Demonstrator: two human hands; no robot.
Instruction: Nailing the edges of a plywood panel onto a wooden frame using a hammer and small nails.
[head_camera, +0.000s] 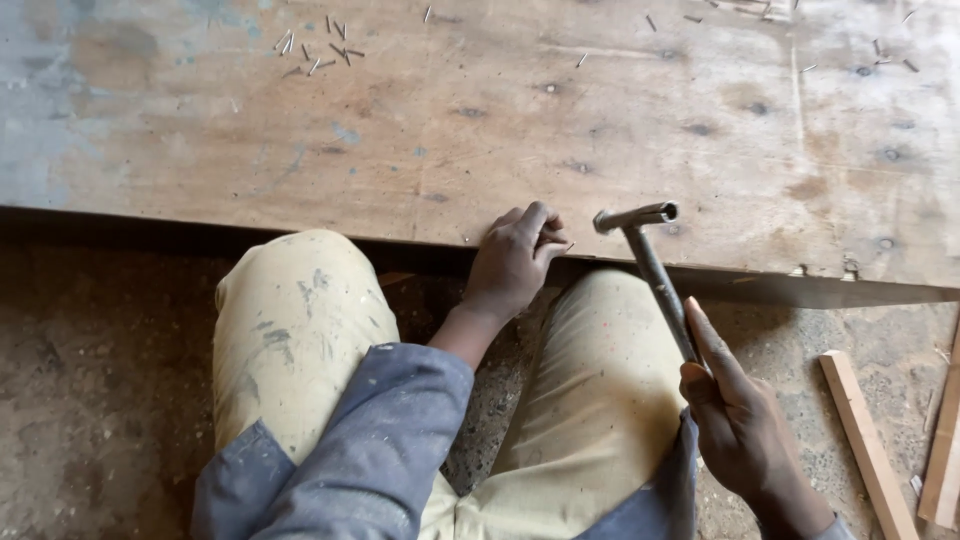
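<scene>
Left hand (513, 258) rests at the near edge of the worn, stained plywood surface (480, 120), fingers pinched shut on a small thin metal nail (566, 246) held against the board. Right hand (738, 425) is closed around the handle of a grey all-metal hammer (650, 265), head raised just beside the nail. Loose nails (318, 48) lie scattered at the surface's far side. Pale wooden strips (868, 445) lie on the dirt floor, right.

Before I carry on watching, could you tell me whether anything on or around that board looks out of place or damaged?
Loose nails lie scattered across the far part of the worn, stained board rather than gathered in one spot. Otherwise nothing stands out: the left hand pinches a nail at the near edge and the right hand grips the metal hammer.
</scene>
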